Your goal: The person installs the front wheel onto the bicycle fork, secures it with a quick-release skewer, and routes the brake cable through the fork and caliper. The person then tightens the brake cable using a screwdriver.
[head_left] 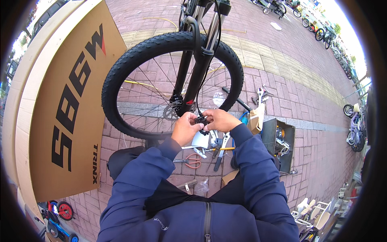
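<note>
A small black disc brake caliper [201, 120] hangs at the end of a black cable that runs down the bicycle fork [200, 71]. My left hand [186, 128] pinches it from the left, thumb and fingers closed. From the right, my right hand [220, 121] grips the same part, partly covering it. Just beyond my left hand is the brake rotor [172, 111] at the hub of the front wheel [139, 47]. The wheel stands upright with its knobby tyre in front of me.
A big cardboard box [80, 101] stands at the left. On the brick paving below my hands lie red-handled scissors [192, 161], a hammer [220, 155] and several wrenches. A metal toolbox [285, 145] sits at the right. Parked bikes [354, 129] line the far right.
</note>
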{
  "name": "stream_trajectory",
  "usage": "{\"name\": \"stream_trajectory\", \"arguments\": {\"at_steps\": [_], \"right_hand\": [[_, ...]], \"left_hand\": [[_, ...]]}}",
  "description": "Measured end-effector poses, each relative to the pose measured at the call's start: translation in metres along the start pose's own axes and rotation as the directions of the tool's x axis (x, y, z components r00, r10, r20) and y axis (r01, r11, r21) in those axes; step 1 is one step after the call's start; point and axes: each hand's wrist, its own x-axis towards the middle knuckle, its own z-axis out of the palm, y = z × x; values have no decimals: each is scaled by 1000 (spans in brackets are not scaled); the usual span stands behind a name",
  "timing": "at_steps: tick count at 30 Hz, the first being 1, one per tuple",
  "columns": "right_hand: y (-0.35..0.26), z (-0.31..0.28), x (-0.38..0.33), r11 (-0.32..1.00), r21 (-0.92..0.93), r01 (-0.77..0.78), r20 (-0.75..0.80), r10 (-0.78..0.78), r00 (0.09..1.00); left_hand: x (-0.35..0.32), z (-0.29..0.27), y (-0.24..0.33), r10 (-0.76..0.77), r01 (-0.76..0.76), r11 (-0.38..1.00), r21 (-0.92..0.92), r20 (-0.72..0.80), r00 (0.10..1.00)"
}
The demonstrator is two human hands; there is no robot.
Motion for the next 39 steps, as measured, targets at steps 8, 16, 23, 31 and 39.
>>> {"name": "stream_trajectory", "arguments": {"at_steps": [8, 16, 23, 31, 39], "right_hand": [[-3, 15, 15, 973, -230, 22, -141, -56, 988], [-5, 21, 20, 969, -239, -57, -336, -28, 941], [2, 15, 33, 991, -131, -36, -430, -25, 903], [4, -3, 37, 986, -151, -75, -458, -3, 889], [14, -6, 46, 989, -124, -76, -462, 10, 887]], "left_hand": [[5, 0, -13, 66, -57, 986, 154, -54, 996], [-2, -12, 38, 119, -74, 967, 243, -172, 978], [10, -79, 95, 262, -200, 915, 351, -138, 955], [32, -86, 90, 195, -134, 853, 505, -70, 978], [42, -81, 91, 183, -123, 784, 608, -37, 982]]}}
